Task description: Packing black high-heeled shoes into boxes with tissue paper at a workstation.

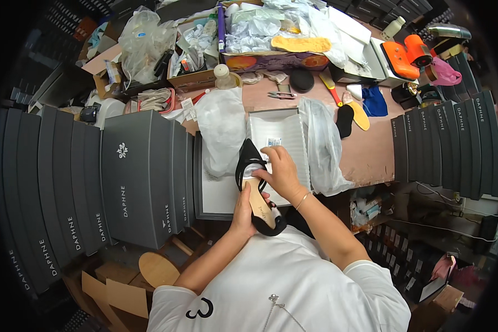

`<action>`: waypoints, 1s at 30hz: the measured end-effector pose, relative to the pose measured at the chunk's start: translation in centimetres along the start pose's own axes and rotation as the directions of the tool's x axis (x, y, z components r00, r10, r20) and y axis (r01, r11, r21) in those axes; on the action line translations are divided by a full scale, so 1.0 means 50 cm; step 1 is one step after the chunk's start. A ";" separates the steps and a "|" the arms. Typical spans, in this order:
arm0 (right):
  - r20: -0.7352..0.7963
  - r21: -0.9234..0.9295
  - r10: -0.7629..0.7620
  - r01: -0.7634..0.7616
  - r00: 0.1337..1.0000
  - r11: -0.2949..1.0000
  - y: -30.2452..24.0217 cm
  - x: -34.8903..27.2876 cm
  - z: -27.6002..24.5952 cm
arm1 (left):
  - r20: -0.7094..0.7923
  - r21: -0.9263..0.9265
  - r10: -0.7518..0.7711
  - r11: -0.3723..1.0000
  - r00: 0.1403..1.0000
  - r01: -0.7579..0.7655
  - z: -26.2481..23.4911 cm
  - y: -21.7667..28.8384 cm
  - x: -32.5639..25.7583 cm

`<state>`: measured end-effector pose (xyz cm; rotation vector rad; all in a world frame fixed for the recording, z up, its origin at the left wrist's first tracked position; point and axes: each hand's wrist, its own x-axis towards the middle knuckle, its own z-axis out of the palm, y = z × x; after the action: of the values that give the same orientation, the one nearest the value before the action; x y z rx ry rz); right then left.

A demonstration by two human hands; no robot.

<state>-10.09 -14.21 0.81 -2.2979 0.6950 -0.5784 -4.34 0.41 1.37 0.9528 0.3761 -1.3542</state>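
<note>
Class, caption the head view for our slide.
Left hand holding a black shoe, right hand at its front, near an open box.

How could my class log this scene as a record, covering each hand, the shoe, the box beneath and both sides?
Left hand: grips the shoe along its side
Right hand: at its front part; exact grip unclear
Shoe: black, pointed toe facing away, beige insole
Beneath: open box, white inside
Left side: grey boxes on edge
Right side: row of dark boxes
</note>
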 end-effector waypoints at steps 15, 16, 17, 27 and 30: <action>0.075 -0.486 0.571 -0.470 0.817 0.737 0.255 -0.027 -0.199 | 0.252 0.958 0.487 -0.007 0.836 -0.285 -0.044 0.135 0.034; 0.040 -0.501 0.542 -0.453 0.839 0.737 0.269 -0.026 -0.194 | 0.311 0.947 0.448 -0.076 0.838 -0.311 -0.023 0.127 0.039; 0.003 -0.516 0.513 -0.438 0.858 0.736 0.279 -0.029 -0.188 | 0.339 0.932 0.450 -0.041 0.826 -0.360 0.005 0.120 0.044; -0.143 0.352 0.645 -0.570 0.751 0.742 0.273 -0.046 -0.268 | 0.482 0.608 0.238 0.602 0.843 -0.518 0.099 0.057 0.117; -0.117 0.286 0.410 -0.364 0.905 0.886 0.099 -0.054 -0.309 | 0.435 0.439 -0.045 0.883 0.900 -0.168 0.134 0.051 0.109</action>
<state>-22.44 -22.87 7.37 -1.8131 1.0686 -0.6397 -2.63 -8.37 2.29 1.0030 -0.3431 -1.5836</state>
